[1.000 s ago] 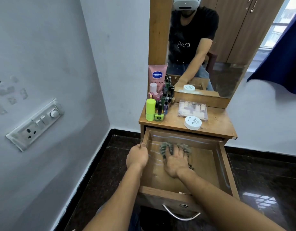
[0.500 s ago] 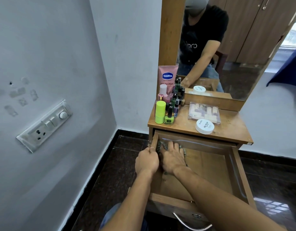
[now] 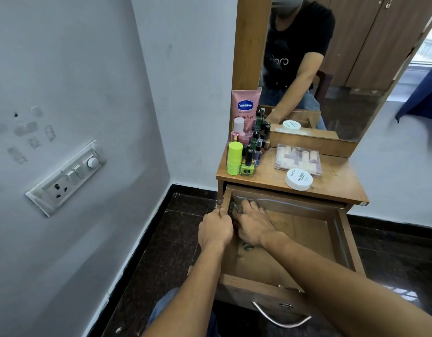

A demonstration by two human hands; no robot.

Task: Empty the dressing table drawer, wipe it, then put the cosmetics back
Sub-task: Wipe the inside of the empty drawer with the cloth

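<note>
1. Right, the drawer [image 3: 342,242] is hanging pulled well out from under the dressing table top [image 3: 336,183], and both bare hands are working at its left side.
2. The left hand [image 3: 216,229] is gripping the drawer's left side wall, with the fingers curling over the top edge near the back corner.
3. The right hand [image 3: 255,227] is lying inside the drawer just beside the left one. It is pressing down on a grey-green cloth [image 3: 234,207] in the back-left corner, with the fingers stretching forward flat rather than clenching.
4. The cloth is mostly hiding under that palm; a crumpled bit is peeking out by the fingertips and another scrap is showing near the wrist.
5. The curved metal handle [image 3: 280,317] is sticking out from the drawer's front panel, down at the near edge.
6. The cosmetics are all waiting up on the table top. A pink Vaseline tube [image 3: 245,108] is standing at the back left against the mirror frame, and small dark-capped bottles [image 3: 255,139] are crowding in front of it.
7. A lime-green stick [image 3: 234,158] and a green nail polish bottle [image 3: 247,166] are standing at the front of that cluster.
8. Further right, a clear plastic case [image 3: 298,159] is lying flat, and a white round jar [image 3: 298,179] is sitting just in front of it.
9. The mirror [image 3: 351,69] is reflecting the person's black T-shirt and reaching arm.
</note>
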